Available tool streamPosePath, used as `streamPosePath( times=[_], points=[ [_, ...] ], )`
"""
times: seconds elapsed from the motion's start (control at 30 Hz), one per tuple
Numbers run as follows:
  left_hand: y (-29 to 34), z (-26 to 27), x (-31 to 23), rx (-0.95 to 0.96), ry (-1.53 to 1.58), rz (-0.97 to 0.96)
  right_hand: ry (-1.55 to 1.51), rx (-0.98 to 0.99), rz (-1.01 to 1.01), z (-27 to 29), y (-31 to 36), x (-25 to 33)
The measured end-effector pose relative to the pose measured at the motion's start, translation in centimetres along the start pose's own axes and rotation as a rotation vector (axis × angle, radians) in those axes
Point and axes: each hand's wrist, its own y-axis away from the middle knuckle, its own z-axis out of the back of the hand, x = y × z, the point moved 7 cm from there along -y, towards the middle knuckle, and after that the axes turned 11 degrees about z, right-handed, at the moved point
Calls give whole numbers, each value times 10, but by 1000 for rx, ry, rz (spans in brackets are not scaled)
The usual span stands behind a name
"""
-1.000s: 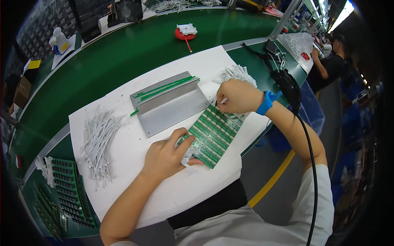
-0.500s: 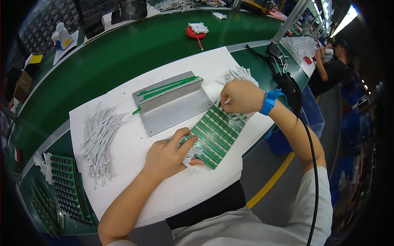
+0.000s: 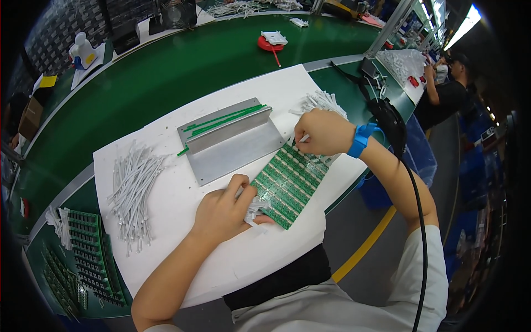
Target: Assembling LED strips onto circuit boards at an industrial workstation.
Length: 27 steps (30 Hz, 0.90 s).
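Note:
A green circuit board panel (image 3: 292, 185) with rows of small boards lies tilted on the white sheet, between my hands. My left hand (image 3: 224, 210) is closed around a small bunch of short white cables (image 3: 256, 212) at the panel's left edge; its thumb reaches beneath them. My right hand (image 3: 325, 131), with a blue wrist strap (image 3: 362, 140), pinches a short white cable (image 3: 305, 138) at the panel's far corner. Beyond my right hand lies a pile of white cables (image 3: 321, 103). The fingertips of my right hand are partly hidden.
A metal plate with an upright ledge (image 3: 238, 149) holds thin green strips (image 3: 221, 121). Left of it lies a large white cable bundle (image 3: 134, 196). More dark-fitted panels (image 3: 94, 254) sit at lower left. A red disc (image 3: 271, 44) carries a white part on the green belt. A person (image 3: 445, 91) works at far right.
My left index finger has drawn back from the panel's surface. My right hand has shifted slightly left, still pinching. On the belt, the red disc has moved a little right and nearer.

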Motion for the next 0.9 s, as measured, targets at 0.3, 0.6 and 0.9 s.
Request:
streamPosePath(
  times=[0.3, 0.6, 0.9],
  points=[
    [2, 0, 0, -40, -15, -39, 124, -66, -16, 4, -4, 16],
    [0, 1, -5, -3, 6, -53, -11, -12, -27, 4, -5, 1],
    [0, 2, -4, -6, 44, -45, -286, 29, 52, -8, -9, -18]
  ],
)
